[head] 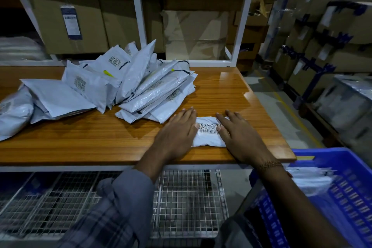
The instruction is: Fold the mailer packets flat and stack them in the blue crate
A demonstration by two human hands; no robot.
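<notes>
A small white mailer packet (208,134) with barcodes on top lies near the front right edge of the wooden table (90,139). My left hand (177,133) presses flat on its left end with straight fingers. My right hand (238,137) presses flat on its right end the same way. A loose pile of grey-white mailer packets (124,84) covers the table's left and middle. The blue crate (346,183) stands at the lower right, beside the table, with white packets (310,179) stacked inside.
A white metal shelf frame (138,16) with cardboard boxes (84,22) rises behind the table. Wire mesh shelving (181,197) lies under the tabletop. Wrapped cartons (330,32) on racks line the aisle at the right.
</notes>
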